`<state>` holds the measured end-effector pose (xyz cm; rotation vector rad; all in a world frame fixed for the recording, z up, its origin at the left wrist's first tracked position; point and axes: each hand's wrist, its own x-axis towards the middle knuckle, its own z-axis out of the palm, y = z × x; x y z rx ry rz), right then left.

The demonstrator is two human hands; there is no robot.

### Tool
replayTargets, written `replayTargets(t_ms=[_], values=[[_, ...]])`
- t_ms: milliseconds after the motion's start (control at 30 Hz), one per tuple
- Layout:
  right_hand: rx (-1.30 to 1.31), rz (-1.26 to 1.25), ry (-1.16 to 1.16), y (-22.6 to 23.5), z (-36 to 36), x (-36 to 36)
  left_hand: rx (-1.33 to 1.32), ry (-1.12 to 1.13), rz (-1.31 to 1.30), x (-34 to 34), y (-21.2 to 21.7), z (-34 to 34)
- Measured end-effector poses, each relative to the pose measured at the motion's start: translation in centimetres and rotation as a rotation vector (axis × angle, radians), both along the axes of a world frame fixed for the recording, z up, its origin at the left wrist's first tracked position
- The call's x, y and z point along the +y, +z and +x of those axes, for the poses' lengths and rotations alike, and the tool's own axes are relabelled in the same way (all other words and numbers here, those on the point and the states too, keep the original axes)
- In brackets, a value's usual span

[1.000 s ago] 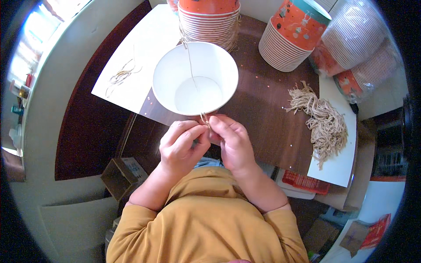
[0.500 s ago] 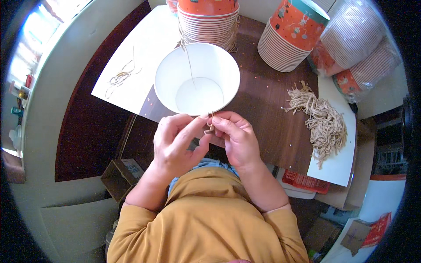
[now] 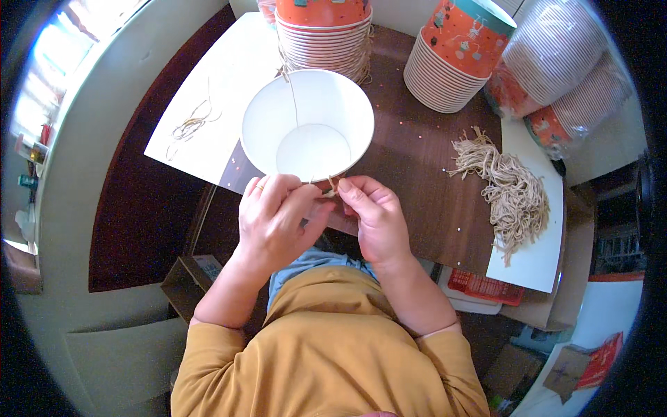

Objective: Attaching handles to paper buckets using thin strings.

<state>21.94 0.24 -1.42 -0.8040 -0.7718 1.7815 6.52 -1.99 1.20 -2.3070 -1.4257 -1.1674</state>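
Plainly, white tub (image 3: 340,104): at the table's near edge, left of its middle, mouth upward; whether its base rests on the wood is hidden
Hanging string (image 3: 294,104): crosses the far rim and trails down inside the wall
Near-rim twine (image 3: 332,183): a short bit shows at the lip, between the two hands
Right hand (image 3: 379,219): thumb and forefinger pinch the twine just beside the rim
Left hand (image 3: 271,219): fingers bunched narrowly next to that pinch, tips blurred; cannot tell whether they grip a strand
Fingertip work: best done, I judge, with the right pinch firm and close to the lip, the left guiding the end, and an even pull along the rim, since a hard tug could crease it or tip the tub
Table (image 3: 431,187): dark brown wood, dotted with pale specks
Left edge: white sheet (image 3: 243,59) bearing loose strands (image 3: 191,126)
Right edge: twine heap (image 3: 517,198), partly over another white sheet (image 3: 549,257)
Far edge: string-draped tub stack (image 3: 324,38) behind the tub; second tub stack (image 3: 448,76) to its right
Far right corner: plastic-wrapped stacks (image 3: 552,59)
Room: bright window (image 3: 66,62) leftward; cardboard box (image 3: 179,281) below the table's left side; red packet (image 3: 479,286) under the near right edge
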Motion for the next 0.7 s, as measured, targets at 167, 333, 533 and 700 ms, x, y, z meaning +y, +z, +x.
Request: replayTargets(t_ms=[167,333,533,700], values=[[-0.221,0.125,0.020,-0.3,0.4,0.1,0.031,0.039,-0.044,0.0,0.5,0.2],[-0.305,0.262,0.012,-0.5,0.6,0.2,0.080,-0.025,0.054,0.4,0.0,0.2],[-0.325,0.240,0.034,1.0,1.0,0.0,0.174,-0.192,0.121,0.8,0.4,-0.4],[-0.114,0.055,0.210,0.9,2.1,0.6,0.158,-0.215,0.140,1.2,0.2,-0.8]])
